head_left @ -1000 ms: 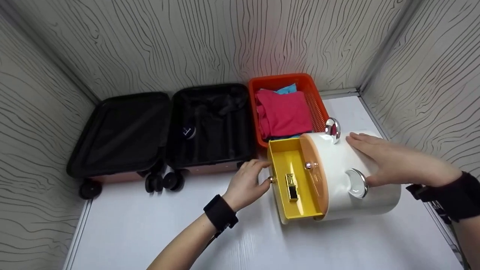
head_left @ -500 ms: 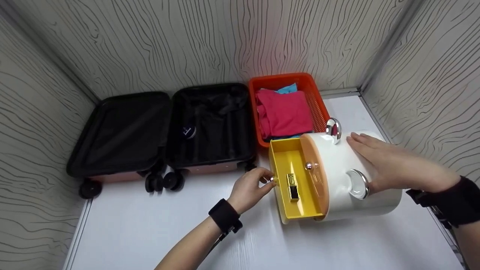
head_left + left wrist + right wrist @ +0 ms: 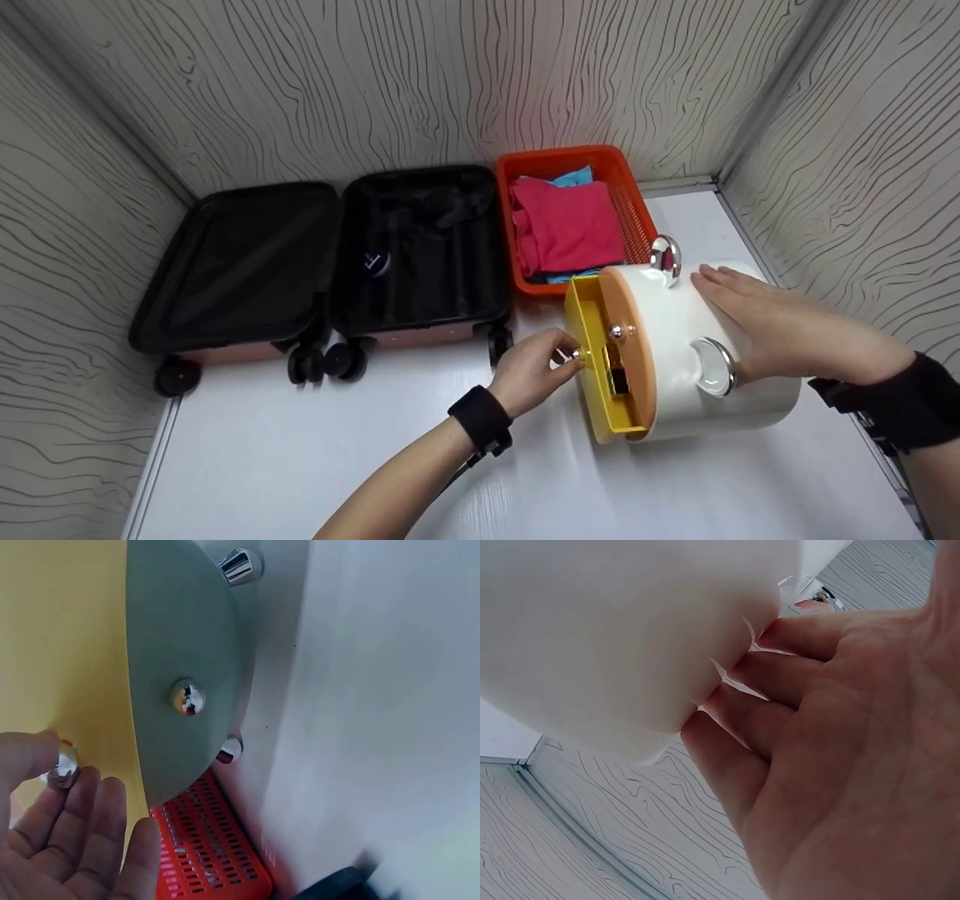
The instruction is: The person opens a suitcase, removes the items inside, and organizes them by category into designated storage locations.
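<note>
My left hand (image 3: 534, 373) pinches the small silver knob (image 3: 64, 766) on the front of a yellow drawer (image 3: 592, 375). The drawer sticks partway out of a white, round-topped storage box (image 3: 690, 322) with an orange front panel. Inside the drawer lies a gold-and-black lipstick-like tube (image 3: 615, 371). My right hand (image 3: 787, 322) rests on top of the box with fingers straight, its thumb by a silver-rimmed ring. In the right wrist view, the fingertips touch the white shell (image 3: 630, 637). A second silver knob (image 3: 187, 697) sits on the panel above the drawer.
An open suitcase (image 3: 420, 319) with black lining stands at the back left, a small round dark-blue item (image 3: 377, 263) inside it. Beside it an orange basket (image 3: 637, 217) holds folded pink and blue cloth (image 3: 574, 225), close behind the box. Patterned walls enclose the white table (image 3: 300, 465).
My left hand has taken the knob and moved right, sliding the drawer further into the box. The tube has travelled with it. My right hand stays on the box.
</note>
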Tool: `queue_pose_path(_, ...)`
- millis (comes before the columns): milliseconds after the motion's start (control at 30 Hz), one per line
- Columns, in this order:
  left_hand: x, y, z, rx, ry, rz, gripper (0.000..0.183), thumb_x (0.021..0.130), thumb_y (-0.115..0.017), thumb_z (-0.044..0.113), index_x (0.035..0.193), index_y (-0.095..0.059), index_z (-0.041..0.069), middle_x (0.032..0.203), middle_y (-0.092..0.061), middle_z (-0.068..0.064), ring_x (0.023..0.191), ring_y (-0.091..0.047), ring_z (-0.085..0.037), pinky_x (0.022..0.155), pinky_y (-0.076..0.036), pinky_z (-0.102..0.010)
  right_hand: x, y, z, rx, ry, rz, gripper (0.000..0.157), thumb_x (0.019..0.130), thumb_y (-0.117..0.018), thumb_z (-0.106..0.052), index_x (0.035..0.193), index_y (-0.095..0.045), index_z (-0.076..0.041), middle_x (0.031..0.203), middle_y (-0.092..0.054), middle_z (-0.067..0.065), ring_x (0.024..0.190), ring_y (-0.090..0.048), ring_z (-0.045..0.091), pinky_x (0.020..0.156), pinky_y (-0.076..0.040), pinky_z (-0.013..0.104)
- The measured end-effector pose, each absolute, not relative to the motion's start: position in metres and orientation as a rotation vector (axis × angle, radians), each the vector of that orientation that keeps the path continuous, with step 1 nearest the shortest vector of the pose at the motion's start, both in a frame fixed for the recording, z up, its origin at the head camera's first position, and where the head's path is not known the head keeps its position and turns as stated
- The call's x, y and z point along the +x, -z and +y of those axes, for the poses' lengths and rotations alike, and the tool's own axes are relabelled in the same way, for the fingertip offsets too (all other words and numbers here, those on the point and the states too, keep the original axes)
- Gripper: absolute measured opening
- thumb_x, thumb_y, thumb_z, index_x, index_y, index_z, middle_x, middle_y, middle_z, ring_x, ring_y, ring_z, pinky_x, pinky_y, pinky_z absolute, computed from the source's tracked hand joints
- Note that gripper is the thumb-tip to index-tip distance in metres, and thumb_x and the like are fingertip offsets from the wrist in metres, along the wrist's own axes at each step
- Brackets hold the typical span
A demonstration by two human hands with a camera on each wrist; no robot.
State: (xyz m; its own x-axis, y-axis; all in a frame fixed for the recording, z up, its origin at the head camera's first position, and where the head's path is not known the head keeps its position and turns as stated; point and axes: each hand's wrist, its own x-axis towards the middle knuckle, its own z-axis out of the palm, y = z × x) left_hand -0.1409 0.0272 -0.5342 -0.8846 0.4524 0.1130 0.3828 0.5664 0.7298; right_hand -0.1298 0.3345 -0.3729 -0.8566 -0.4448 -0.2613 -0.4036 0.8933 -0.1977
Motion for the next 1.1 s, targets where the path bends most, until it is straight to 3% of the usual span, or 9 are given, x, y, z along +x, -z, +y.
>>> queue_pose_path(633,-0.147,0.536,0.062,0.685,-1.203,2.641,0.018,0.097,-0.072,0.031,0.110,-0.071,0.018,0.099,-0.066,0.013,0.089,-0.065,-0.003,0.072,-0.047,-0.015,-0.129,0.374,0.333,-0.661,0.201,2.759,0.124,0.065,-0.093,-0.041,0.158,-0.027,0.005,0.161,-0.030,0.027,0.148,-0.026,0.046,0.114,-0.029,0.063)
queue_pose_path(900,-0.146,0.536,0.064,0.713,-1.189,2.645,0.017,0.098,-0.071,0.030,0.111,-0.070,0.020,0.099,-0.064,0.013,0.085,-0.058,0.003,0.073,-0.047,-0.015,-0.130,0.374,0.334,-0.664,0.207,2.760,0.126,0.063,-0.093,-0.044,0.158,-0.027,0.006,0.161,-0.030,0.028,0.148,-0.026,0.046,0.115,-0.028,0.062)
queue_pose_path(1100,-0.146,0.541,0.063,0.729,-1.264,2.609,0.021,0.098,-0.072,0.028,0.116,-0.069,0.018,0.105,-0.066,0.008,0.087,-0.062,-0.002,0.074,-0.048,-0.014,-0.130,0.376,0.336,-0.659,0.209,2.759,0.124,0.064,-0.093,-0.041,0.158,-0.027,0.006,0.161,-0.030,0.027,0.148,-0.025,0.046,0.115,-0.028,0.063)
